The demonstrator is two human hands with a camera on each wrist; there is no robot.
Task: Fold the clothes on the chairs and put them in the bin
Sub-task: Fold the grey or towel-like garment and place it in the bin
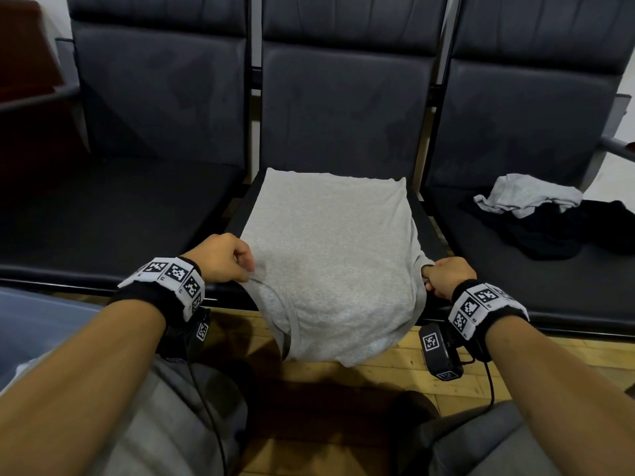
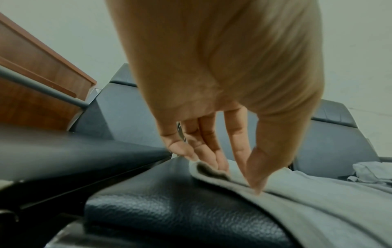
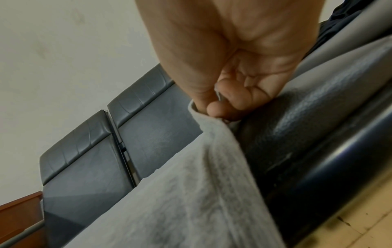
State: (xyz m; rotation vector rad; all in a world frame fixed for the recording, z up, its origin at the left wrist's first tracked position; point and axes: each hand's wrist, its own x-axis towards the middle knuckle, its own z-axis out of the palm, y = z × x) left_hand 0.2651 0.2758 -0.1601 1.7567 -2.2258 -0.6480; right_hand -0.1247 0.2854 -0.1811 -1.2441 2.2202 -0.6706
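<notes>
A: Pinching what, those fingers [image 2: 257,174]?
B: The left hand [image 1: 223,257] pinches the left edge of the grey shirt [image 1: 330,255], thumb against fingertips; the right hand [image 1: 448,274] curls tightly round the shirt's right edge.
A: And where does the shirt lie?
B: Spread over the middle seat [image 1: 424,218], its near end hanging past the front edge above the wooden floor [image 1: 405,362]; a crumpled grey garment [image 1: 525,194] and dark clothes [image 1: 563,235] sit on the right seat [image 1: 515,280].
</notes>
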